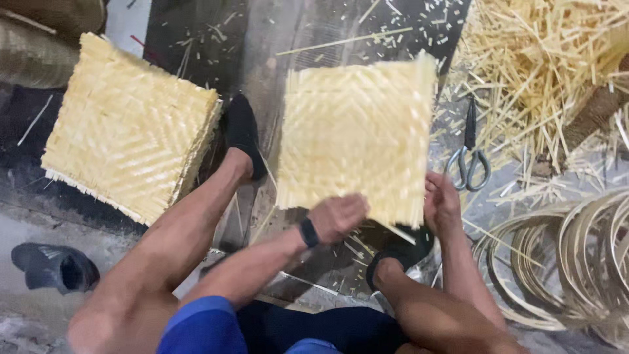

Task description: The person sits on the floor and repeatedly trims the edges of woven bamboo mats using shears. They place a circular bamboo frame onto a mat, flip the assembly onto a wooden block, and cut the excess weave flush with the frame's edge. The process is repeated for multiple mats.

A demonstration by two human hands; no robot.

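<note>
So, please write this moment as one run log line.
left hand: grips woven mat | right hand: grips mat | scissors: on floor

Woven bamboo mat (357, 134) held up at its near edge by both hands.
Left hand (337, 216) and right hand (441, 206) grip it; stack of mats (128, 128) left of it, scissors (470, 154) right.
</note>
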